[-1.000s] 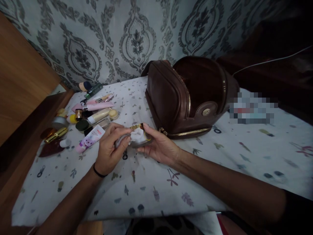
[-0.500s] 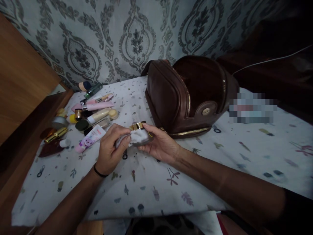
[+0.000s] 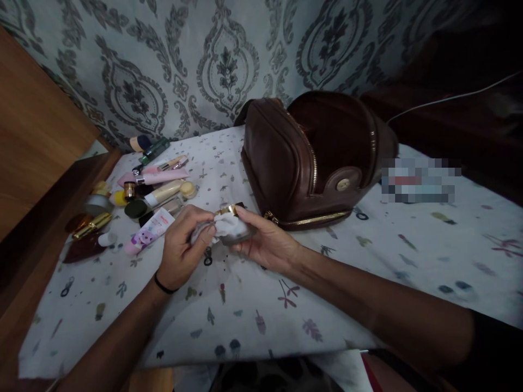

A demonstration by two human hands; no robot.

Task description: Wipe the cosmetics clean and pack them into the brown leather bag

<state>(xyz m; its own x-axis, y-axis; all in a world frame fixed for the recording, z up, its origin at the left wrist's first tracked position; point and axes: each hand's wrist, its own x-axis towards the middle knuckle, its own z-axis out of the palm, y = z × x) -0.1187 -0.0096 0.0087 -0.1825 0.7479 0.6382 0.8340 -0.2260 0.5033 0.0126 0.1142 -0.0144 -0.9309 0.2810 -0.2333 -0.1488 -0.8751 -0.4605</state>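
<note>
Working a crumpled white cloth against a greyish container seems to be the step in hand, as the head view, the only one, shows it. Both lie just left of the centre of the frame, held up over the patterned tablecloth. The left hand pinches the cloth between thumb and forefinger; whether its hidden fingers also touch the container, I cannot tell. The right hand grips the container from the other side, thumb on top near a gold-coloured part and fingers curled beneath. Whether it is a bottle or a jar is not clear, since cloth and fingers cover much of it.

In the left part of the frame, beside the left hand, lies a purple-and-white tube, with a cream tube, a pink tube and other cosmetics behind it. Right of centre, beyond the right hand, a brown bag stands with its top unzipped.

As I judge it, the next move calls for a steady right hand and light pressure from the left, with the container turned a little to bring its covered sides within reach of the cloth.
</note>
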